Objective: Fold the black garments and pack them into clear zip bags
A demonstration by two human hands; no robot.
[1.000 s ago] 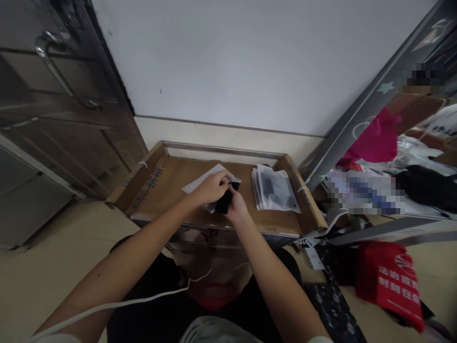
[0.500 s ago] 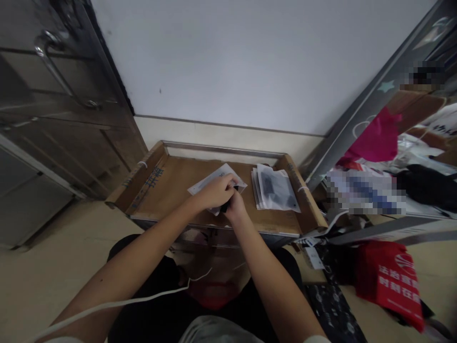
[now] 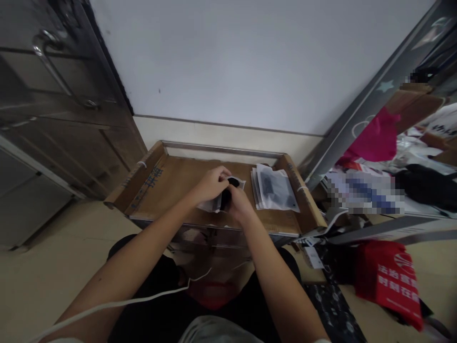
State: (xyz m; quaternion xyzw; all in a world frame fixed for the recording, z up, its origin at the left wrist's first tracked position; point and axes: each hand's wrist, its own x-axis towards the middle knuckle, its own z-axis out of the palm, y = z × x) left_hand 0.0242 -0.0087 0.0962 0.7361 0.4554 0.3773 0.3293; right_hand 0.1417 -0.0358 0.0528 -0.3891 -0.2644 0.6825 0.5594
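Over the middle of the cardboard-lined tray point(image 3: 178, 174), my left hand point(image 3: 213, 183) grips a whitish translucent bag point(image 3: 211, 205) by its edge. Close beside it, my right hand point(image 3: 239, 202) has its fingers closed on a black item point(image 3: 225, 199), which lies against the bag, perhaps partly inside it. The item's exact shape is hidden by the fingers. Several similar bags point(image 3: 276, 188) with dark contents lie stacked at the tray's right side.
A metal door with a handle point(image 3: 55, 71) stands at the left. On the right are a cluttered shelf, a pink bag point(image 3: 378, 138) and a red bag point(image 3: 389, 281) below. A white cable point(image 3: 143, 299) crosses over my left forearm.
My hands have moved slightly apart, and the bag has shifted and turned between them. More of the black item shows. The stacked bags have stayed in place.
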